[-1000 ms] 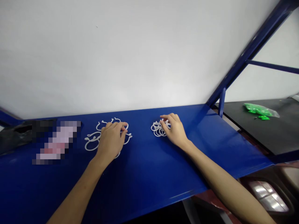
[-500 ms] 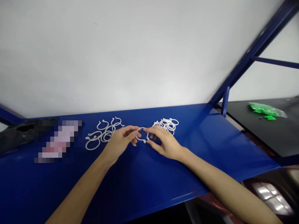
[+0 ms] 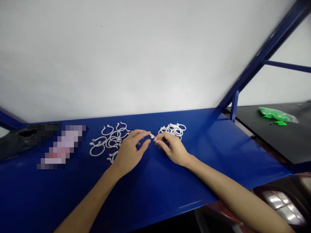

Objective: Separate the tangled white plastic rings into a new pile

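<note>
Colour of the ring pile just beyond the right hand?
White ring pile; the head view shows it best.

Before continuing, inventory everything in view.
Table: one, blue, centre
Left rings: several, white, table's left
Right rings: several, white, table's middle
Small piece: one, white, between rings
Dark bundle: one, black, far left
Pixelated patch: one, pinkish, left
Wall: one, white, behind
Frame bars: several, blue, sides
Second table: one, black, right
Clear bag: one, green contents, second table
Glossy object: one, dark, lower right
Left hand: one, bare, at small piece
Right hand: one, bare, holding small piece
</note>
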`<state>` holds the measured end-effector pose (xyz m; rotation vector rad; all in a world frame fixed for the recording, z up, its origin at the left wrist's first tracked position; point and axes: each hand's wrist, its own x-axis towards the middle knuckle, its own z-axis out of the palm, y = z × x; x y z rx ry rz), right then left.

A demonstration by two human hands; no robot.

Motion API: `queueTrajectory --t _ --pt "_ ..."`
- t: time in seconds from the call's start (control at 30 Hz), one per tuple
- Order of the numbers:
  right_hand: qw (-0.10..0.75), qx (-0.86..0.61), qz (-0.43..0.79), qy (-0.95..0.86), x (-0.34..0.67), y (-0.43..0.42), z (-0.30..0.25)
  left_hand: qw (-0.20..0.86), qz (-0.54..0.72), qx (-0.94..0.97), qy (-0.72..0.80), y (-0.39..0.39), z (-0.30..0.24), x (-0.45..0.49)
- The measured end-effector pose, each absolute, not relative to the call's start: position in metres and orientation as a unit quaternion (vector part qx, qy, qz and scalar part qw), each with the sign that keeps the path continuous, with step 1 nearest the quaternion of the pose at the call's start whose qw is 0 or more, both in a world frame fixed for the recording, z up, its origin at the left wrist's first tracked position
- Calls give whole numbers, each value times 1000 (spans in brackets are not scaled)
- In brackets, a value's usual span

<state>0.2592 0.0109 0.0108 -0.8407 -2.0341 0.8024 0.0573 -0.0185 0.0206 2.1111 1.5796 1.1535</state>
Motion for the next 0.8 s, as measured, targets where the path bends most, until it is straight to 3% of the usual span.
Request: queueTrajectory --t 0.17,0.47,0.8 --pt "408 -324 383 -763 259 11 11 57 395 759 515 -17 12 59" --pt "444 -350 428 -705 256 13 6 -176 331 814 443 -21 3 62" --pt "439 -361 442 -693 258 14 4 -208 363 827 375 -23 1 68"
